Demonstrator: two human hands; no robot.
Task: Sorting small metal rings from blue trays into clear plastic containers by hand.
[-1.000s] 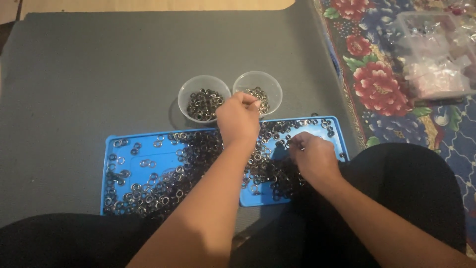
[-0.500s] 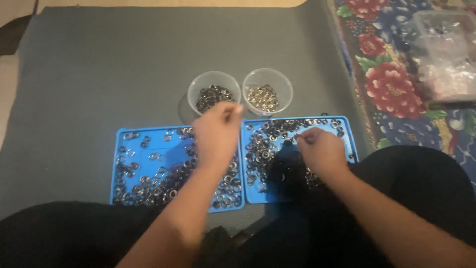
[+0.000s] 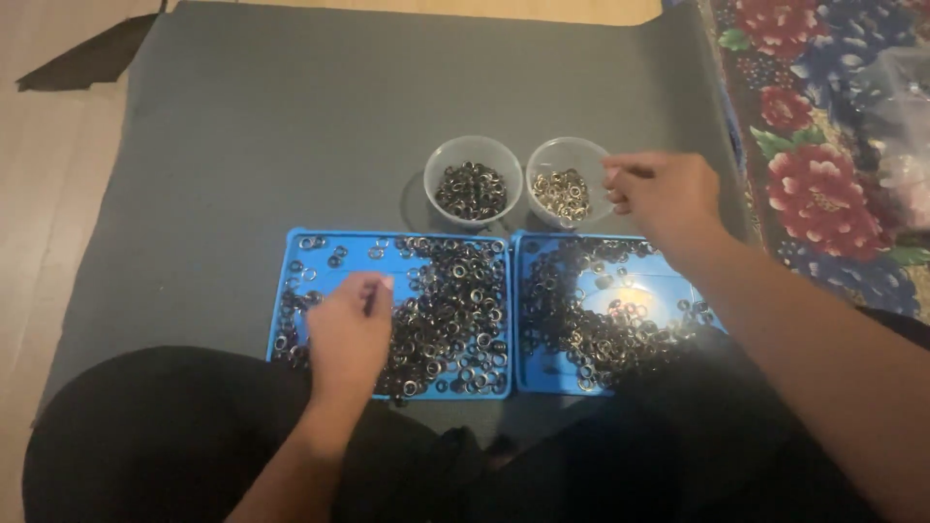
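Two blue trays lie side by side on a grey mat, the left tray [image 3: 295, 291] and the right tray [image 3: 668, 286], both strewn with several small metal rings. Behind them stand two clear cups: the left cup [image 3: 472, 155] holds dark rings, the right cup [image 3: 565, 155] holds paler rings. My left hand [image 3: 349, 334] rests on the left tray, fingertips curled down among the rings. My right hand [image 3: 668, 199] hovers at the right cup's rim, thumb and fingers pinched as if on a small ring.
The grey mat [image 3: 291, 116] covers a wooden floor [image 3: 48, 194]. A flowered cloth [image 3: 823, 194] lies to the right with a clear plastic box [image 3: 906, 97] on it. My black-clad legs [image 3: 145, 436] border the trays' near edge.
My left hand came down from the cups to the left tray. My right hand rose from the right tray to the right cup's rim. The view shifted a little.
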